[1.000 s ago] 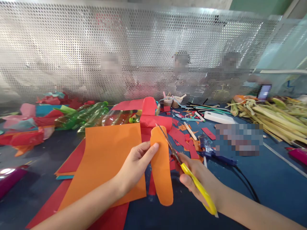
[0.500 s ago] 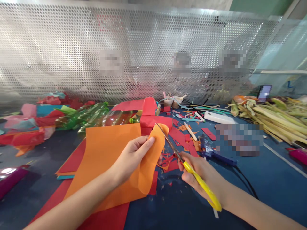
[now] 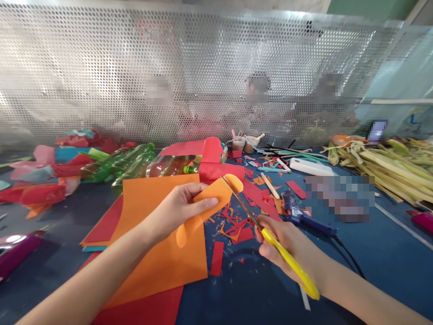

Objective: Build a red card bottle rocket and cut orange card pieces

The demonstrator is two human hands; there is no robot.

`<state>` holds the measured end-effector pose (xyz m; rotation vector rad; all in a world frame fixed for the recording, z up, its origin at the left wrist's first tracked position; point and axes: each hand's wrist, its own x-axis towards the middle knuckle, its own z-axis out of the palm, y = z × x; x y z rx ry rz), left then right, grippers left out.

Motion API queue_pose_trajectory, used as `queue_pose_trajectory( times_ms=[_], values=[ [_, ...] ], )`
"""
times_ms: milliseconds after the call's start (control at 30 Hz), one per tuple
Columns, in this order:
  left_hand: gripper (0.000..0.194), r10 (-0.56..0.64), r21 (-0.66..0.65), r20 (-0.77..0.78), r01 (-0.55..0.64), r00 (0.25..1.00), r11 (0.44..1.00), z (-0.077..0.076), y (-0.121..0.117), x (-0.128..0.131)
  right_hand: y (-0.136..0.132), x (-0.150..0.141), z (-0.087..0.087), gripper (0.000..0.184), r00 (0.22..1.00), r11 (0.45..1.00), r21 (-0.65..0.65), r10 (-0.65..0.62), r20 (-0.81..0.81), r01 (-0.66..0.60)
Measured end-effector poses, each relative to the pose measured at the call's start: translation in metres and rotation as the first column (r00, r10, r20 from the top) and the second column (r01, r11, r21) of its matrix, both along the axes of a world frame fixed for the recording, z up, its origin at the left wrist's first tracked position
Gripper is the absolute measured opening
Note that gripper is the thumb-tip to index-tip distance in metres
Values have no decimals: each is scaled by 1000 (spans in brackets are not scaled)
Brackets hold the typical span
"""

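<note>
My left hand (image 3: 184, 205) pinches a long orange paper strip (image 3: 216, 194) with rounded ends between thumb and fingers. In my right hand (image 3: 280, 241) is a pair of scissors (image 3: 287, 262) with yellow handles, its blades pointing up and left across the strip's far end. Whether the blades are closed on the paper I cannot tell. Below the left hand lies a large orange sheet (image 3: 152, 275), on top of red sheets (image 3: 142, 311). Red and orange paper scraps (image 3: 233, 223) are scattered beneath the scissors.
Green plastic bottles (image 3: 131, 164) and crumpled coloured paper (image 3: 40, 189) lie at the left. Behind the strip sits a red-paper-covered bottle (image 3: 211, 155). A blue glue gun (image 3: 311, 221) with a black cord, a white case (image 3: 311, 167) and dried husks (image 3: 382, 167) are at the right.
The orange strip has turned in my left hand, its near end swinging left and its far end tilting right toward the scissor blades. The right hand has hardly moved.
</note>
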<state>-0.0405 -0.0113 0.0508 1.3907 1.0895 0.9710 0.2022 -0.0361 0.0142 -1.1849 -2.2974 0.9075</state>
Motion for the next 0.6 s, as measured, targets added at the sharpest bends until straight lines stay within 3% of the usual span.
queue_pose_trajectory(
  times_ms=[100, 167, 200, 233, 300, 333, 367, 400, 467, 533, 600],
  values=[
    [16, -38, 20, -78, 40, 996, 999, -1, 6, -4, 0, -1, 0, 67, 1000, 1000, -16, -5, -13, 5],
    [21, 31, 163, -178, -2, 984, 987, -5, 11, -7, 0, -2, 1, 66, 999, 999, -39, -8, -43, 7],
    [25, 139, 297, -232, -66, 963, 953, -7, 12, -8, 0, -3, 1, 65, 998, 999, -51, -14, -64, 10],
    [29, 288, 448, -270, -145, 919, 882, -9, 13, -8, 0, -4, 1, 63, 996, 998, -66, -24, -85, 18],
    [22, 563, 693, -275, -245, 779, 678, -13, 8, -4, 1, -6, 1, 60, 991, 995, -92, -51, -123, 39],
    [12, 587, 721, -298, -225, 753, 655, -14, 3, 0, 2, -7, 0, 59, 988, 994, -100, -60, -140, 46],
    [12, 541, 698, -339, -180, 770, 693, -15, -2, 5, 3, -7, -1, 59, 986, 993, -104, -65, -155, 49],
    [20, 429, 618, -396, -109, 812, 778, -17, -9, 11, 3, -7, -1, 58, 983, 993, -108, -67, -170, 49],
    [38, 50, 294, -477, 105, 878, 950, -22, -21, 23, 3, -7, -2, 58, 979, 992, -121, -61, -193, 38],
    [41, -212, 4, -334, 227, 918, 974, -30, -29, 34, 3, -6, -2, 59, 975, 989, -149, -45, -218, 12],
    [40, -242, -81, -90, 235, 966, 969, -40, -32, 41, 3, -6, -2, 63, 962, 982, -183, -14, -272, -37]
  ],
)
